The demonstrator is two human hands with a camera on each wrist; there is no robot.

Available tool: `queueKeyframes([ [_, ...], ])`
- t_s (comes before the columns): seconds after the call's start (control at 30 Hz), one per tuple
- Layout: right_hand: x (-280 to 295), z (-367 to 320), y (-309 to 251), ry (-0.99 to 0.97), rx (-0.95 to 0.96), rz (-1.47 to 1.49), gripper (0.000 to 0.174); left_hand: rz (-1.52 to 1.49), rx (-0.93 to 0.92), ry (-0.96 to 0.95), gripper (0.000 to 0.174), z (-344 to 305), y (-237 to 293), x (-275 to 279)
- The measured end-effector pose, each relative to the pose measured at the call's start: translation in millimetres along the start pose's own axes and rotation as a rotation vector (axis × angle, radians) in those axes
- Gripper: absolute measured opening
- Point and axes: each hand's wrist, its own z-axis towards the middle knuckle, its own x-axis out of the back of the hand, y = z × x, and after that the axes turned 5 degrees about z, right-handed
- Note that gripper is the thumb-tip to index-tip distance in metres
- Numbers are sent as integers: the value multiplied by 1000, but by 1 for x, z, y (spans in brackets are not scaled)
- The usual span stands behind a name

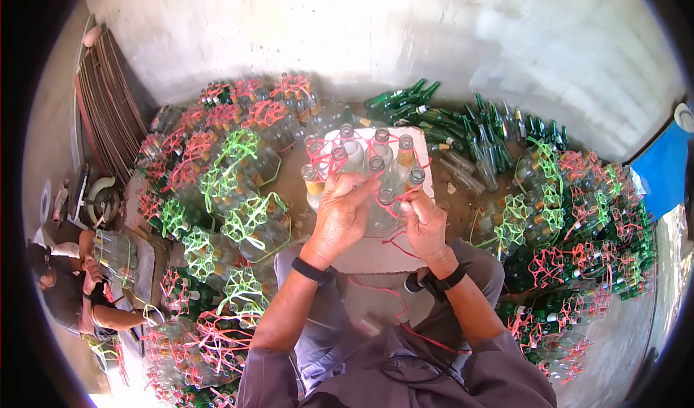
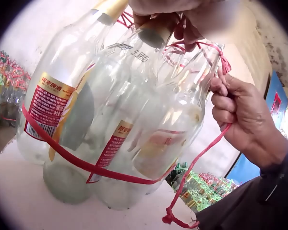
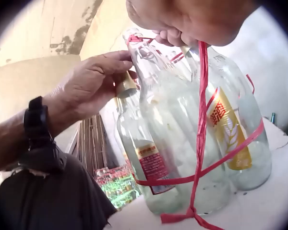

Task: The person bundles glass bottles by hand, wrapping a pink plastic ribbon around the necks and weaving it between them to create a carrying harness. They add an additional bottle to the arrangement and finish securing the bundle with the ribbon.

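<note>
A cluster of clear glass bottles (image 1: 352,151), some with gold foil necks, stands upright on a white-topped stool (image 1: 359,265). Round their lower bodies runs a red band (image 2: 110,175); more red string (image 1: 394,236) loops among the necks. My left hand (image 1: 338,216) is over the near-left necks, its fingertips pinching string, beside a gold-foil neck (image 3: 126,85). At the near-right bottle's neck, my right hand (image 1: 426,227) pinches the string between curled fingers and thumb. A loose red strand (image 3: 199,129) hangs from it, ending in a knot (image 2: 169,216) near the stool top.
Bundles of bottles tied with green and red string (image 1: 238,151) crowd the floor at left, with more bundles (image 1: 571,256) at right. Loose green bottles (image 1: 463,129) lie along the wall. Another person (image 1: 90,270) sits at far left, beside a bottle bundle (image 1: 116,256).
</note>
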Motion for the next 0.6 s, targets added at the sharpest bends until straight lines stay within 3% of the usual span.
queueKeyframes([
  [0.17, 5, -13, 10, -55, -28, 35, 5, 93, -55, 16, 46, 6, 26, 26],
  [0.23, 5, -14, 9, -48, -24, 80, 3, 305, -77, -17, 47, 11, 45, 41],
  [0.37, 5, -7, 10, -93, -33, 128, 3, 256, -97, -139, 48, 38, 60, 46],
  [0.43, 4, -7, 11, -80, -16, 159, 6, 171, -28, -414, 50, 50, 48, 36],
  [0.47, 4, -7, 11, -74, -32, 216, 5, 181, -30, -425, 50, 55, 41, 29],
  [0.53, 0, -10, 14, -52, -61, 285, 4, 19, 56, -632, 52, 64, 33, 19],
  [0.6, -5, -12, 15, -2, -59, 303, 5, -21, 17, -691, 55, 73, 26, 18],
])
